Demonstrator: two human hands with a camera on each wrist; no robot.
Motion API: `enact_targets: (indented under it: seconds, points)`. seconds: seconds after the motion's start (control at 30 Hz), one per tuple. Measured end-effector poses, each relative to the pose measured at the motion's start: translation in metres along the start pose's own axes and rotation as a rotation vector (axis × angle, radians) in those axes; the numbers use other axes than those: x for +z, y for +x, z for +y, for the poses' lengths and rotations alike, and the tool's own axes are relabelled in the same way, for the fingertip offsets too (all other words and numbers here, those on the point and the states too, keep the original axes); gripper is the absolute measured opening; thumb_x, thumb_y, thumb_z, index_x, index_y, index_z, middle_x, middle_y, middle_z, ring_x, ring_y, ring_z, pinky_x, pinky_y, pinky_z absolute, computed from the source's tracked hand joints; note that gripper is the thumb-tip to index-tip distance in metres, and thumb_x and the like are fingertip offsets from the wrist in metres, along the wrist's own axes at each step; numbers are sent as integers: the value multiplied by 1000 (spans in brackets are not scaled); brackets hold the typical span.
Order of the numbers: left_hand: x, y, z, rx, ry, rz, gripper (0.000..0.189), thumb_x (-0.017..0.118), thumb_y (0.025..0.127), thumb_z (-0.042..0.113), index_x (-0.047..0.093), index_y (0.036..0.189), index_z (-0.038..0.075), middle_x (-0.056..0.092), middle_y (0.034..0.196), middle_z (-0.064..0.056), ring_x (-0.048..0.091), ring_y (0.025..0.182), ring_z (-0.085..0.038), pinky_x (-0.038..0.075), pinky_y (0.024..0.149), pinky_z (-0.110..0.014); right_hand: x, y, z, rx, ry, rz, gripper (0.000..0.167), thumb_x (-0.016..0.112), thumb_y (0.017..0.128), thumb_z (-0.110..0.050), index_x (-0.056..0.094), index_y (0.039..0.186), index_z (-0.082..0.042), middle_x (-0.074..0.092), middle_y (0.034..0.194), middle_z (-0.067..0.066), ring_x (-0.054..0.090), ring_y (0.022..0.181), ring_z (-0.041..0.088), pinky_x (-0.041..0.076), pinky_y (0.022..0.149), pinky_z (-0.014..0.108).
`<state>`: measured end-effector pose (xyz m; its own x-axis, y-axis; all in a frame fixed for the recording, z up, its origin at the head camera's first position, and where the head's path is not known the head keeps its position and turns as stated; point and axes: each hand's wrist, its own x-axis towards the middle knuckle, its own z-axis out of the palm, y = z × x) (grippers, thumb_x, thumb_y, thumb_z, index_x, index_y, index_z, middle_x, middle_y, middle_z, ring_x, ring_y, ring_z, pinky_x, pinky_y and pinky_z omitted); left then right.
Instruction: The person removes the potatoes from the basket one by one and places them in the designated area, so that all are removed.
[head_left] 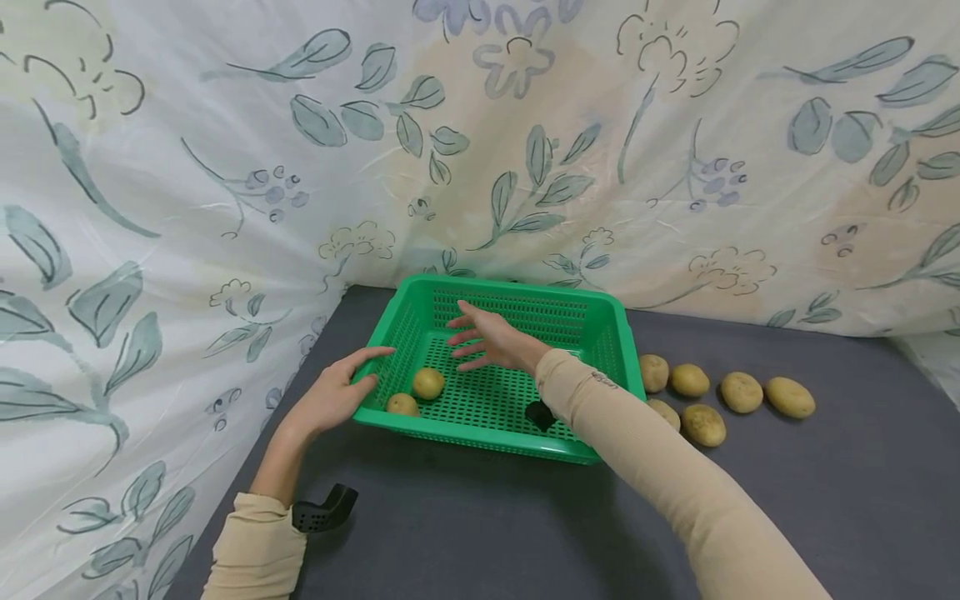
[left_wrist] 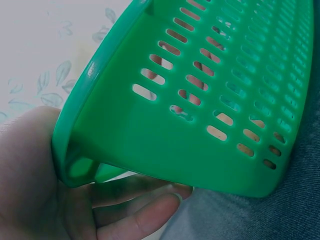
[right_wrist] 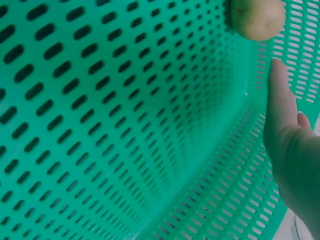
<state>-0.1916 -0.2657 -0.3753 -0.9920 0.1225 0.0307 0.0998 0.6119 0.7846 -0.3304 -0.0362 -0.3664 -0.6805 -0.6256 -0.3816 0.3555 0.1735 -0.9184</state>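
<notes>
A green plastic basket [head_left: 487, 433] with slotted walls stands on the dark table. Two potatoes lie inside at its left end, one potato [head_left: 428, 383] a little behind the other potato [head_left: 402, 405]. My left hand [head_left: 337, 392] grips the basket's left rim; in the left wrist view its fingers [left_wrist: 145, 215] curl round the rim at a corner. Over the basket's inside, my right hand [head_left: 491, 337] has its fingers spread and holds nothing. In the right wrist view this hand [right_wrist: 295, 140] is beside the slotted wall, with a potato [right_wrist: 257, 19] beyond its fingertips.
Several potatoes sit on the table right of the basket, among them a potato [head_left: 790, 398] farthest out and a potato [head_left: 703, 425] nearer. A floral cloth [head_left: 525, 167] hangs behind and to the left. A black wrist device [head_left: 325, 510] sticks out from the left sleeve.
</notes>
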Motion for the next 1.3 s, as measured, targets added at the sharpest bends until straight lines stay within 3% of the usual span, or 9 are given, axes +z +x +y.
enact_targets:
  seconds: [0.1, 0.23, 0.37, 0.53, 0.77, 1.03, 1.2, 1.3]
  points:
    - [0, 1, 0, -10, 4, 0, 46, 44, 98, 8, 44, 143, 12, 47, 89, -13, 23, 40, -10, 36, 50, -34, 2, 2, 1, 4, -29, -17, 63, 28, 102, -47, 33, 147, -2, 38, 140, 26, 40, 125, 43, 45, 91, 49]
    - [1, 2, 0, -17, 4, 1, 46, 44, 97, 8, 44, 143, 12, 46, 82, -10, 24, 40, -11, 36, 50, -33, 3, 4, 3, 20, -51, -18, 63, 28, 103, -47, 33, 146, -1, 38, 140, 27, 41, 124, 43, 43, 92, 51]
    - [2, 2, 0, -32, 2, 5, 46, 44, 97, 7, 44, 143, 13, 45, 81, -11, 25, 41, -11, 37, 51, -34, 4, 10, 7, 33, -87, -13, 63, 28, 103, -47, 35, 145, -1, 40, 138, 27, 45, 121, 42, 45, 90, 50]
    - [1, 1, 1, -20, 2, 11, 45, 44, 97, 8, 45, 142, 11, 50, 96, -14, 26, 41, -10, 37, 54, -36, 7, 14, 13, 55, -123, -14, 62, 27, 103, -45, 37, 144, 0, 44, 135, 27, 48, 117, 40, 48, 86, 48]
    - [2, 2, 1, -34, -6, 0, 45, 44, 98, 8, 45, 142, 14, 44, 80, -11, 25, 40, -10, 37, 50, -33, 12, 16, 18, 81, -133, -23, 62, 29, 102, -47, 39, 143, -1, 44, 134, 26, 48, 116, 40, 49, 83, 48]
    - [1, 0, 2, -28, -13, 11, 46, 44, 97, 8, 45, 142, 12, 52, 107, -17, 25, 40, -10, 37, 52, -35, 18, 20, 23, 123, -140, -59, 59, 30, 103, -43, 38, 143, -1, 43, 132, 27, 45, 120, 43, 50, 81, 47]
    - [2, 1, 2, -40, -14, 18, 46, 43, 97, 8, 45, 142, 12, 46, 131, -21, 25, 41, -12, 37, 52, -34, 21, 19, 22, 166, -143, -63, 58, 31, 103, -42, 38, 143, 0, 42, 131, 30, 48, 116, 45, 51, 79, 46]
    - [2, 2, 2, -46, -12, 20, 46, 42, 97, 8, 45, 142, 13, 44, 133, -21, 24, 41, -12, 37, 51, -34, 25, 17, 19, 195, -160, -60, 58, 31, 104, -41, 38, 143, 1, 42, 130, 31, 53, 109, 45, 51, 79, 46]
